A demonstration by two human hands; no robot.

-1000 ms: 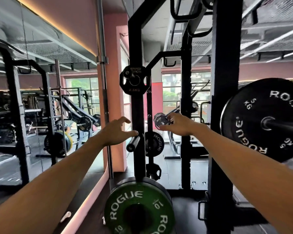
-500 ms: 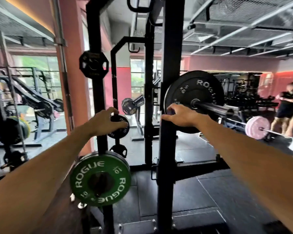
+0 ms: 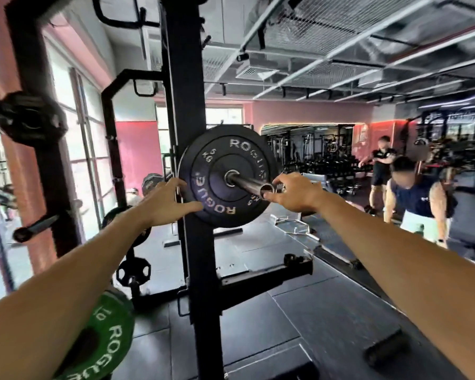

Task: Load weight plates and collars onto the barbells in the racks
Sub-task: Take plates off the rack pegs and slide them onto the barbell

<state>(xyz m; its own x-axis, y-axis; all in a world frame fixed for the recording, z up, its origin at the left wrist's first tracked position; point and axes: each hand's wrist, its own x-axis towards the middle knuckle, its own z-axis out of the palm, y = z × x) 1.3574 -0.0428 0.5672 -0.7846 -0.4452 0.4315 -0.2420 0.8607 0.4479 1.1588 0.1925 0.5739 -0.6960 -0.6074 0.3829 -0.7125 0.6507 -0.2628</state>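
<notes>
The black 5 kg Rogue plate [image 3: 225,175] sits on the barbell sleeve [image 3: 251,185]. The left hand [image 3: 166,205], fingers spread, steadies its rim; the right hand [image 3: 295,193] pinches a collar [image 3: 281,187] at the sleeve's tip, likely to lock the plate.

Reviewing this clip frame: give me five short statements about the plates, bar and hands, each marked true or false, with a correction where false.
1. A black plate marked 5 KG sits on the barbell sleeve. True.
2. The left hand grips the green plate. False: it rests at the black plate's edge; the green plate is low down, apart from it.
3. The right hand holds a small metal piece at the sleeve's end. True.
4. The green plate is marked 25. False: it reads 10.
5. A collar is clamped against the black plate. False: the sleeve is bare in front of the plate.
</notes>
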